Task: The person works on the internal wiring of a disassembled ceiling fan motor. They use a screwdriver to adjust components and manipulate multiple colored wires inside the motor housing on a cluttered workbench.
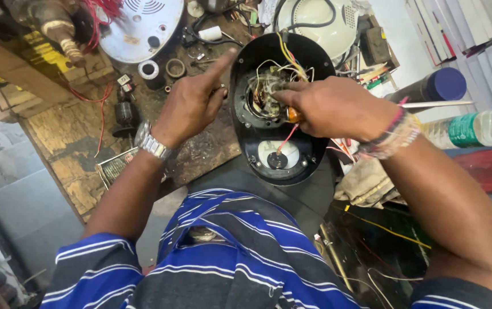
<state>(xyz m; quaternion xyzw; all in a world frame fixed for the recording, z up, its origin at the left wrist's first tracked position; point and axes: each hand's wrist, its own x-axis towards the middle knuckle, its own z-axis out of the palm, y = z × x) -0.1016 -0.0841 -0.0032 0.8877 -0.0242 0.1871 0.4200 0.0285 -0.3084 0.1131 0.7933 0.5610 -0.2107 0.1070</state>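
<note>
A black oval appliance housing [314,66] stands on the bench edge in front of me, open side up, with yellow, white and red wires and a wound part inside. My right hand [337,106] is closed on an orange-handled tool [293,115], probably a screwdriver, whose tip points into the wiring. My left hand [191,100] rests against the housing's left rim, index finger stretched toward its top edge. A metal watch [151,143] sits on my left wrist; bead and thread bands circle my right wrist.
A worn wooden bench [74,137] carries a white round fan cover [140,26], a cream cover [320,20], rings, a small motor rotor [124,114] and red wires. At right stand a dark blue-capped can [434,86] and a clear plastic bottle [480,127].
</note>
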